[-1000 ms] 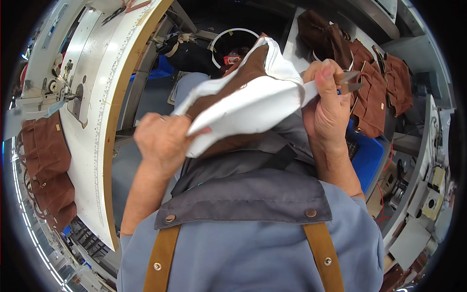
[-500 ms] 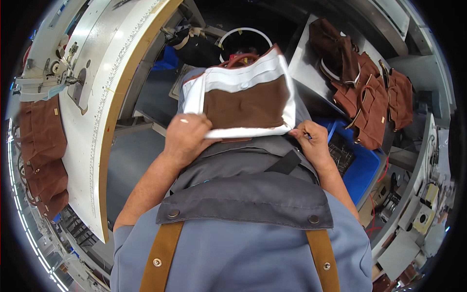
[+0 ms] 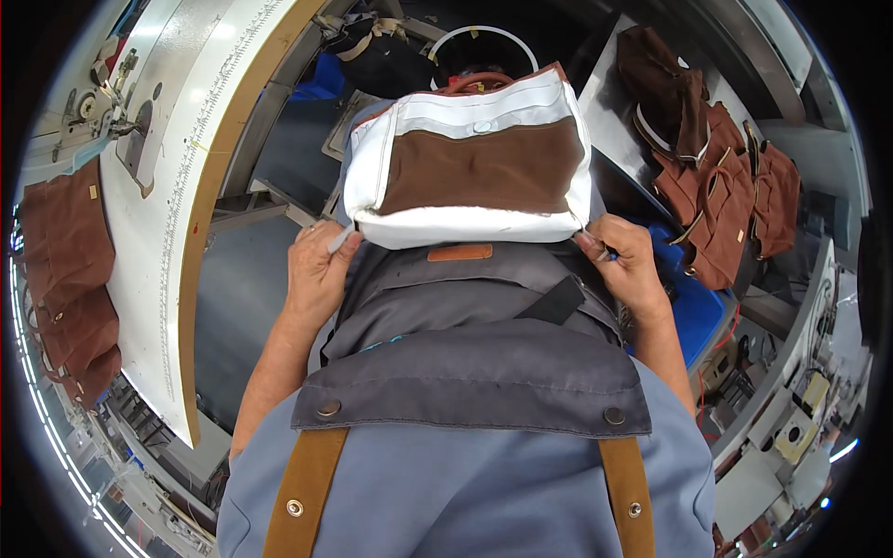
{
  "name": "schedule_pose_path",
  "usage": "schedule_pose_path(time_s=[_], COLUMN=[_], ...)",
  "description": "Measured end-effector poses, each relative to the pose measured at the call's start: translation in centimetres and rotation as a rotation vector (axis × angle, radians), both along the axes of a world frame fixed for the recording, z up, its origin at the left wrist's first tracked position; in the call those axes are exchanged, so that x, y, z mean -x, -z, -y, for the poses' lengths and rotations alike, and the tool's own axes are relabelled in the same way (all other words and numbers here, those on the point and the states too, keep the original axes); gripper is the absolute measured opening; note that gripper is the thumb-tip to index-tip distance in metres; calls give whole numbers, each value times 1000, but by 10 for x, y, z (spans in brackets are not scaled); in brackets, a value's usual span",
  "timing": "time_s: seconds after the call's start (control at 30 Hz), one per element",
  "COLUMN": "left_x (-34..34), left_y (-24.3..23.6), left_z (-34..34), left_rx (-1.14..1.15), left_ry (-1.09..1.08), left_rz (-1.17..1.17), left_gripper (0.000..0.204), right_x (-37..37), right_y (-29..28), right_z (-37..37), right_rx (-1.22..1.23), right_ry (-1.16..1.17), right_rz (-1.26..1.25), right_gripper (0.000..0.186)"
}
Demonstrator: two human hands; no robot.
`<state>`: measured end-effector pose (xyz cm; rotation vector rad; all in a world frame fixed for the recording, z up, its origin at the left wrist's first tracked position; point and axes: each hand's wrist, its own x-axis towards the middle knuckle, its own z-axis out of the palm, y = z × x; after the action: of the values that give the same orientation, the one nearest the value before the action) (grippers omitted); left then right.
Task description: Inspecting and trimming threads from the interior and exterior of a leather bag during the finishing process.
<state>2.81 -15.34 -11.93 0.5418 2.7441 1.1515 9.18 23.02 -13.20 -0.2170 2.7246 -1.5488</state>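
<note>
while the bag (image 3: 484, 172) is before the apron (image 3: 474, 377), the left hand (image 3: 314, 265) and the right hand (image 3: 633, 258) have their fingers (image 3: 348, 245) clamped on its two near corners.

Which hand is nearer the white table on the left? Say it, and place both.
Left. The left hand is right of the white table, at the near left corner of the held bag; the right hand is farther off, at the near right corner.
</note>
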Motion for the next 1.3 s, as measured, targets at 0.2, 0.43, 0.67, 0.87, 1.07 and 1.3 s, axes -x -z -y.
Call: schedule_pose_path(time_s=[0.2,0.43,0.67,0.87,1.07,1.3], left_x=[-11,21,16,35,39,33], left_y=[19,-10,-16,-47,-43,-42], left_z=[22,35,-4,-40,-47,-37], left_rx=[74,-68,-25,-35,-35,-346], left_ry=[124,41,52,217,276,-21], left_rz=[130,273,221,-262,-351,10], left_gripper=[36,63,37,33,31,23], right_x=[2,30,66,70,69,67], right_y=[2,-10,-73,-76,-56,-53], right_z=[-15,-35,54,73,63,55], right_rx=[38,249,-216,-601,-463,-207], right_ry=[-193,178,-198,-324,-274,88], right_rz=[207,110,-273,-250,-203,-136], right_gripper=[24,18,53,52,22,8])
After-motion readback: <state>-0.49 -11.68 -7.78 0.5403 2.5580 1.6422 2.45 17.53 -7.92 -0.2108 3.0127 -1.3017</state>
